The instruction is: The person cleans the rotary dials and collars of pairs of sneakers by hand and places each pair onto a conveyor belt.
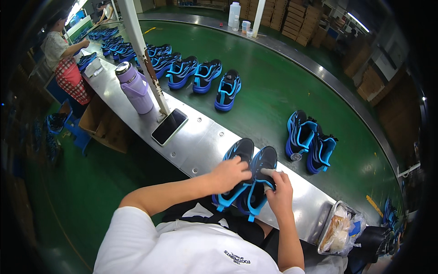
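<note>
Both hands are on a pair of black sneakers with bright blue trim (248,176), lying side by side at the near edge of the steel tabletop (200,141). The left hand (230,173) presses down over the left shoe, fingers curled onto it; the right hand (279,192) pinches something pale at the right shoe's collar, too small to make out. This pair looks mid-handling, by my read. Out on the green conveyor belt (273,91), another blue and black pair (310,141) sits just beyond, and a long row of matching sneakers (196,73) stretches off toward a worker in a checked apron (64,59).
</note>
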Demonstrator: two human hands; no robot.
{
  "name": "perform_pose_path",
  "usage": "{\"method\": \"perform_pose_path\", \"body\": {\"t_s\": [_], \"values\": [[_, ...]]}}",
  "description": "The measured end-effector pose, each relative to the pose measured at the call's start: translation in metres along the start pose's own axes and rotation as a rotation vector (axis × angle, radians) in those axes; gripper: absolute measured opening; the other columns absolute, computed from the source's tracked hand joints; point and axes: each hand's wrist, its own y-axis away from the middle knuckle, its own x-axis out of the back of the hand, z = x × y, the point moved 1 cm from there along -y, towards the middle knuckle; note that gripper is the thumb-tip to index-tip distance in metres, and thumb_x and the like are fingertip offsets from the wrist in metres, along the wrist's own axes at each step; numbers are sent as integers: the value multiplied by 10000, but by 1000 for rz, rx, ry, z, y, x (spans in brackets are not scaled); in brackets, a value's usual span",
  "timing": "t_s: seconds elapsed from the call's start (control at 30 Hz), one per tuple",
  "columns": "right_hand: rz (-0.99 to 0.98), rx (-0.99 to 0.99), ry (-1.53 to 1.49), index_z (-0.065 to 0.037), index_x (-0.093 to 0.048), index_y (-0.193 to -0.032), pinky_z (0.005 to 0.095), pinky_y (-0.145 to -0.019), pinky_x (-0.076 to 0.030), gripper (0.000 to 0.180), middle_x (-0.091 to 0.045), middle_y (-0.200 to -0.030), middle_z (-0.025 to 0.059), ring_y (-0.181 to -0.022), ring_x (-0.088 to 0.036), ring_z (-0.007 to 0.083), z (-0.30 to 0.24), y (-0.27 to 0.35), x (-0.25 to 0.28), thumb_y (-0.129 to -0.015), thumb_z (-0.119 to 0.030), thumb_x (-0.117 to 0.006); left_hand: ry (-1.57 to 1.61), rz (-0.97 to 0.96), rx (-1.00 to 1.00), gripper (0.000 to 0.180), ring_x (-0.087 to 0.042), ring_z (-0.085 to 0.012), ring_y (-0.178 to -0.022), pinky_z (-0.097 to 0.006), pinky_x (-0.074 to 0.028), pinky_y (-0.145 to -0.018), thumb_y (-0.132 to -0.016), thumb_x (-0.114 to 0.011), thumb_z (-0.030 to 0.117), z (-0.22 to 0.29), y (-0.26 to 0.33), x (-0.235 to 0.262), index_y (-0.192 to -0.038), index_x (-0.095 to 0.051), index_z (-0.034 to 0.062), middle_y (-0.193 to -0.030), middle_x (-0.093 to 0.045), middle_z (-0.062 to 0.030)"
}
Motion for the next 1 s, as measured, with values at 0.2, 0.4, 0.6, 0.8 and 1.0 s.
{"method": "perform_pose_path", "body": {"t_s": [0.2,0.4,0.6,0.8,1.0], "values": [[60,172,201,-130,-681,-1092,410,-807,-522,509,-614,-1081,136,-992,-614,345,-18,26,-4,-638,96,-636,-47,-15,-108,165,-557,-280,-930,-381,-517,-740,-782,-596,135,17,28,-6,-941,-633,112,-1176,-606,-100],[46,167,238,-84,-671,-1100,416,-831,-513,541,-616,-1112,145,-995,-600,342,-11,24,-12,-589,96,-660,-112,132,-62,167,-554,-269,-961,-360,-506,-767,-780,-602,128,29,35,-7,-933,-635,70,-1187,-608,-135],[79,190,197,-121,-693,-1085,385,-769,-536,516,-633,-1081,98,-937,-619,302,-1,15,-10,-601,59,-696,-46,212,-18,232,-569,-264,-925,-356,-506,-767,-762,-618,97,25,33,-17,-991,-649,72,-1166,-619,-130],[14,176,191,-122,-675,-1083,420,-791,-520,541,-585,-1109,143,-956,-588,353,-5,19,-2,-587,95,-663,48,240,25,399,-546,-270,-903,-377,-491,-775,-670,-661,4,20,41,-23,-1039,-688,153,-1257,-613,-95],[-1,127,53,-179,-716,-1077,412,-801,-521,600,-599,-1174,78,-975,-551,329,5,18,-2,-566,126,-639,139,194,13,374,-513,-273,-936,-377,-454,-834,-600,-691,-31,18,39,-24,-921,-699,161,-1253,-623,-47]]}}
